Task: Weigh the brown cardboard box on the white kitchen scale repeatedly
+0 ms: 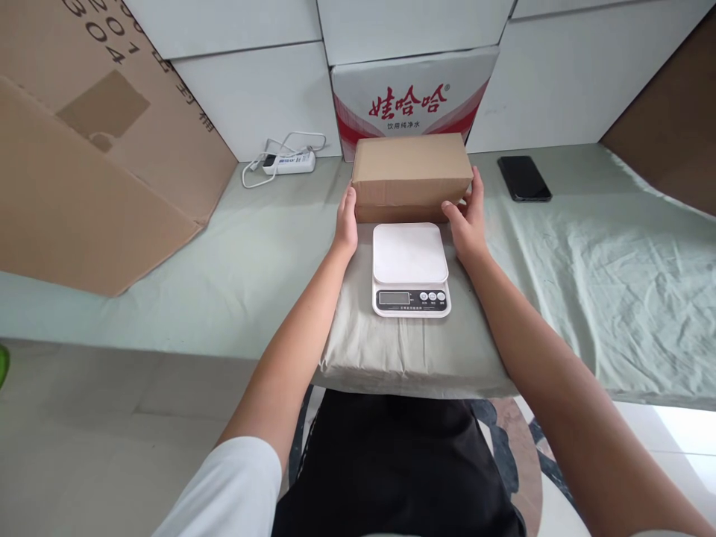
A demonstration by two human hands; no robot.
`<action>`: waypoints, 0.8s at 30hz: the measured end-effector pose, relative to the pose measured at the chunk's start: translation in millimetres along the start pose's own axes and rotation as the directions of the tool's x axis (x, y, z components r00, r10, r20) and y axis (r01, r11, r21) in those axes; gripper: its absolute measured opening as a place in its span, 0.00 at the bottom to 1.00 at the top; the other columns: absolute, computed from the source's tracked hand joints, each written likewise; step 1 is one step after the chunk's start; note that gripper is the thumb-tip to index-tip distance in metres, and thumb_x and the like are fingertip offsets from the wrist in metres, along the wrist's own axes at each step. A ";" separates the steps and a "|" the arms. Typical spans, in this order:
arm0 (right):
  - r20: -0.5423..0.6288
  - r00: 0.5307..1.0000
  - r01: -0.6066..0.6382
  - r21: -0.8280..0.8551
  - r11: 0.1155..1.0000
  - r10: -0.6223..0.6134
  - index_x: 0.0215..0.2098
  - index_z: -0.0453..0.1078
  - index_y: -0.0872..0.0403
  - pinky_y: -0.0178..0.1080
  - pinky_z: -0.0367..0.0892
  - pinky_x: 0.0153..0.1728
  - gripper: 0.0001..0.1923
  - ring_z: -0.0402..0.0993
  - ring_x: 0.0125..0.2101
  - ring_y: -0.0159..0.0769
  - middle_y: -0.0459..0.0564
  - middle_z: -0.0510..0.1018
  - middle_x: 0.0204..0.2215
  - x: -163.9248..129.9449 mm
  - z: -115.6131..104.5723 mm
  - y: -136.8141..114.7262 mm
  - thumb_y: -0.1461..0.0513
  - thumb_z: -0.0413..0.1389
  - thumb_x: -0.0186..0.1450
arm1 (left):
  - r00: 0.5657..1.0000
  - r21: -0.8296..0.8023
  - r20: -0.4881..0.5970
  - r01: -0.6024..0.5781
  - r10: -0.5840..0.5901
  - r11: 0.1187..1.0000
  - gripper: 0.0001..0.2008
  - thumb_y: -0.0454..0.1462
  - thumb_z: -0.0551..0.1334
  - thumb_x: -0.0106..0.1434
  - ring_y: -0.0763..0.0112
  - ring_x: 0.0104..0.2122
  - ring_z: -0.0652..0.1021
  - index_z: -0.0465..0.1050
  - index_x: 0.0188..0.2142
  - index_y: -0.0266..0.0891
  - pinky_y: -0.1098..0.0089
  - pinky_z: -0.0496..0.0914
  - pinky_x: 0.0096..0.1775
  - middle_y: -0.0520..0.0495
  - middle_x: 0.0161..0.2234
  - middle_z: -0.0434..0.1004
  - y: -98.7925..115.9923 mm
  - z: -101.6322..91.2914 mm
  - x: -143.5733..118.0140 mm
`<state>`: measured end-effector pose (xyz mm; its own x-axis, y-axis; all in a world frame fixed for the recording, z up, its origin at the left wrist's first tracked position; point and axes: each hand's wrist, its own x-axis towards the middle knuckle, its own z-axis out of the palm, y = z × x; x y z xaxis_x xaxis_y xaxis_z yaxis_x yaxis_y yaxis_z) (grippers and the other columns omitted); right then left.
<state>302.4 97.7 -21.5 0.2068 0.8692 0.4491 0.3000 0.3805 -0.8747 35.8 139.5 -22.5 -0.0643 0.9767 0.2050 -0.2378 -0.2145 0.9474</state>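
Note:
A closed brown cardboard box (412,160) is held between my two hands, just behind the scale. My left hand (347,220) presses on its left side. On the right end, my right hand (468,215) grips the lower corner, thumb in front and fingers along the side. Nearer to me lies a white digital kitchen scale (410,253) with a bare weighing plate; its display looks blank and three round buttons sit beside it. I cannot tell whether the box rests on the cloth or is slightly raised.
White boxes, one with red lettering (408,101), form a wall behind. A power strip with a white cable (289,162) lies at the back left, a black phone (524,178) at the right. Large cardboard (106,142) leans at the left. Pale green cloth (268,283) covers the table.

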 end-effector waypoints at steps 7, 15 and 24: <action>-0.040 0.999 -0.035 0.042 0.999 0.037 0.81 0.52 0.36 0.69 0.72 0.70 0.53 0.77 0.64 0.58 0.57 0.75 0.69 0.2 0.6 12.0 0.35 0.62 0.63 | 1.000 0.000 -0.019 -0.011 0.011 1.000 0.39 0.68 0.57 0.74 0.55 0.83 0.64 0.74 0.71 0.49 0.55 0.60 0.82 0.46 0.79 0.70 6.1 3.8 -8.3; -0.048 0.999 0.002 -0.005 1.000 -0.002 0.78 0.57 0.37 0.66 0.72 0.72 0.47 0.71 0.72 0.58 0.55 0.72 0.73 2.2 0.2 13.1 0.38 0.60 0.65 | 0.993 0.086 -0.037 -0.111 0.115 0.990 0.47 0.74 0.56 0.69 0.55 0.85 0.57 0.68 0.75 0.51 0.55 0.55 0.83 0.47 0.83 0.61 24.5 7.0 -16.8; -0.025 0.998 -0.058 0.073 0.996 0.060 0.74 0.62 0.41 0.70 0.72 0.70 0.46 0.77 0.64 0.59 0.57 0.77 0.68 2.4 0.8 4.8 0.39 0.64 0.62 | 0.829 0.110 0.403 -0.464 0.388 0.879 0.22 0.58 0.50 0.79 0.53 0.61 0.88 0.79 0.61 0.73 0.42 0.85 0.64 0.57 0.55 0.91 151.3 16.7 -168.5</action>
<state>303.7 101.8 -24.8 0.2479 0.8822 0.4003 0.2186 0.3516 -0.9103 26.9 -57.3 90.4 0.2449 0.7314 0.6365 -0.0729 -0.6407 0.7643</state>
